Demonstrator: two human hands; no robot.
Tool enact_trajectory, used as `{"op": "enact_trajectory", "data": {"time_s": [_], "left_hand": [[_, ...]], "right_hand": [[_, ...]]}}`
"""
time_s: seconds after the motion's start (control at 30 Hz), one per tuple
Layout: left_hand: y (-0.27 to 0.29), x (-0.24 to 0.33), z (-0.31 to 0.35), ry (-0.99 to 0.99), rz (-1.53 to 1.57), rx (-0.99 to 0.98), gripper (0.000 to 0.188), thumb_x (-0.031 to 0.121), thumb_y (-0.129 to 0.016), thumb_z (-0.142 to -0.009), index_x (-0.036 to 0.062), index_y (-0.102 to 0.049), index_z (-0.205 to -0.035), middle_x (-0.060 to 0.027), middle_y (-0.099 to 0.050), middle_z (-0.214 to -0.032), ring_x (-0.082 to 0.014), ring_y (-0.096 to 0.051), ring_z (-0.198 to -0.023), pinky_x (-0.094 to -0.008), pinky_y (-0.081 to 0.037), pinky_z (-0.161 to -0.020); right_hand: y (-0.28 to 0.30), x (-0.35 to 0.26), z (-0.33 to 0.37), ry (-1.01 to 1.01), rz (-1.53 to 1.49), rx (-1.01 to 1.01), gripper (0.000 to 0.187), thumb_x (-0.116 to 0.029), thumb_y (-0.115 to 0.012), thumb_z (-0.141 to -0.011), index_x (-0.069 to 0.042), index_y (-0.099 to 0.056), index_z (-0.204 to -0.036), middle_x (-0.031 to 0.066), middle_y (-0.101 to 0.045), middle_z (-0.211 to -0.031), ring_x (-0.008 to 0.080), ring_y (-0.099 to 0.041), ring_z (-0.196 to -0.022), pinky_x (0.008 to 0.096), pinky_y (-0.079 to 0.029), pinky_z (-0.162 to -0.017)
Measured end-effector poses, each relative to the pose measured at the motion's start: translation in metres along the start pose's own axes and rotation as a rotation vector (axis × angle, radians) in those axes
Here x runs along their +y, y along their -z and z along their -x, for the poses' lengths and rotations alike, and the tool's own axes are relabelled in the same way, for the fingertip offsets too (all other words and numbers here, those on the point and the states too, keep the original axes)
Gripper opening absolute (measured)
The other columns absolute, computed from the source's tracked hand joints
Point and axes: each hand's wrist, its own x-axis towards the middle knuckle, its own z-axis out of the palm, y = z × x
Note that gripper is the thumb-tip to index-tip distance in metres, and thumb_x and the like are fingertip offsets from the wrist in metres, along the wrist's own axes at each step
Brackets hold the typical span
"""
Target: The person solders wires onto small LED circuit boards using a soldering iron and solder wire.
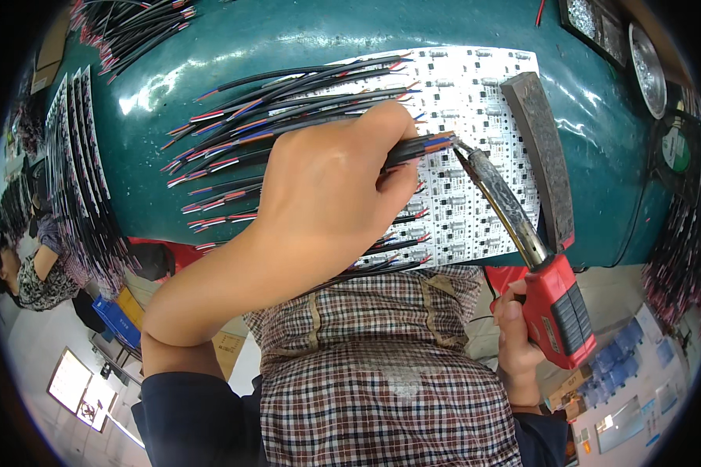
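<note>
A white panel of circuit boards lies on the bench, with rows of black cables stretching leftward from it. Over the panel, my left hand is closed around a black cable whose blue and orange-brown wire ends point right. My right hand grips the red and black handle of a soldering iron. Its long metal barrel slants up and left, and the tip meets or nearly meets those wire ends. Whether it touches them or a pad is too small to tell. My left palm hides some cables.
A dark heavy bar rests along the panel's right edge. Beyond it are a round metal dish, a dark tray and a solder reel. Cable bundles lie far left. Finished-looking strips hang left, near another person.
</note>
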Motion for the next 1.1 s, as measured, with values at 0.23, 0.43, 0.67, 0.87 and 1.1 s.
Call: {"op": "enact_trajectory", "data": {"time_s": [0.23,0.43,0.67,0.87,1.1], "left_hand": [[-0.014,-0.006,-0.002,-0.04,-0.078,0.07,0.016,0.017,-0.078,-0.083,0.0057,-0.069,-0.088,-0.0052,-0.062,-0.064,-0.0164,-0.06,-0.052,-0.0285,-0.045,-0.051],[-0.014,-0.007,-0.001,-0.082,-0.108,0.103,0.015,0.016,-0.078,-0.082,0.006,-0.068,-0.086,-0.0048,-0.061,-0.063,-0.0165,-0.059,-0.051,-0.0289,-0.044,-0.05],[-0.016,-0.008,-0.002,-0.118,-0.117,0.118,0.013,0.013,-0.078,-0.082,0.0057,-0.067,-0.085,-0.0047,-0.059,-0.061,-0.0174,-0.058,-0.05,-0.0292,-0.043,-0.049],[-0.017,-0.008,-0.003,-0.143,-0.117,0.146,0.013,0.012,-0.078,-0.081,0.005,-0.068,-0.085,-0.0054,-0.059,-0.061,-0.018,-0.058,-0.05,-0.0295,-0.043,-0.048],[-0.011,-0.01,-0.007,-0.13,-0.094,0.09,0.014,0.014,-0.078,-0.081,0.0041,-0.07,-0.088,-0.0057,-0.06,-0.061,-0.0184,-0.059,-0.051,-0.0305,-0.044,-0.05]], "right_hand": [[0.002,-0.001,-0.006,0.083,0.23,-0.095,0.022,-0.006,-0.059,-0.097,0.002,-0.057,-0.117,0.002,-0.054,-0.079,0.0096,-0.049,-0.064,0.0263,-0.041,-0.059],[0.004,0.004,-0.007,-0.008,0.186,-0.063,0.023,-0.005,-0.076,-0.079,0.0,-0.071,-0.101,0.0132,-0.07,-0.091,0.0289,-0.069,-0.078,0.0371,-0.054,-0.073],[0.001,0.002,-0.008,-0.019,0.178,-0.054,0.021,-0.005,-0.075,-0.079,0.0,-0.07,-0.099,0.0126,-0.07,-0.09,0.0272,-0.069,-0.078,0.036,-0.054,-0.072],[0.004,-0.001,-0.002,-0.102,0.013,-0.03,0.021,-0.007,-0.074,-0.084,0.001,-0.07,-0.103,0.0099,-0.07,-0.093,0.0217,-0.068,-0.082,0.0343,-0.054,-0.075],[0.004,0.001,0.001,-0.093,0.128,-0.016,0.024,-0.007,-0.076,-0.083,0.001,-0.07,-0.105,0.0104,-0.07,-0.094,0.0227,-0.068,-0.082,0.0343,-0.054,-0.076]]}}
